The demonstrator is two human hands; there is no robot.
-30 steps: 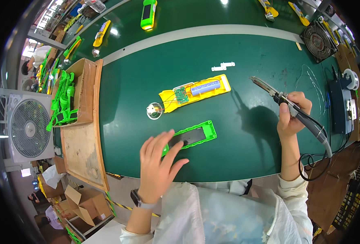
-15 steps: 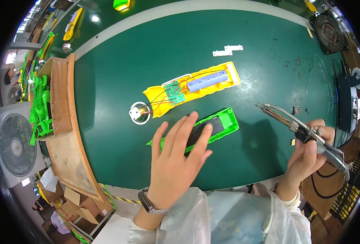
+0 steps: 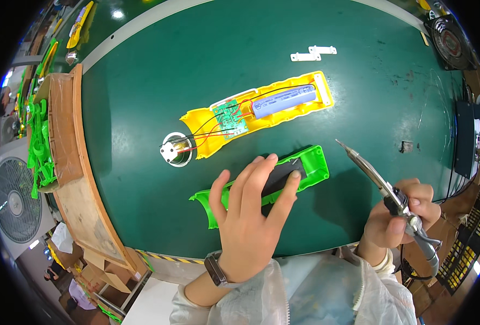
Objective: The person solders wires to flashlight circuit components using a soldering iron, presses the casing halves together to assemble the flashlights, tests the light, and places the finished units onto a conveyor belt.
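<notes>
Two hands are shown over a green table (image 3: 158,70). The left hand (image 3: 248,230) is laid palm down across a green shell (image 3: 319,165), its fingers spread; one fingertip is seen on the dark panel (image 3: 276,180) set in the shell's hollow. The shell is placed near the table's front edge, its narrow end turned to the left. In the right hand (image 3: 381,227) a soldering iron (image 3: 371,177) is held, its grip pinched between the fingers and thumb — the tip is pointed up and to the left, just right of the shell.

Beyond the green shell a yellow shell (image 3: 204,142) is laid open. A blue battery (image 3: 284,102) and a circuit board (image 3: 232,118) are seated in it, and a round lamp (image 3: 176,150) is joined by red and black wires — at its left end. Two white strips (image 3: 314,53) are set farther back.
</notes>
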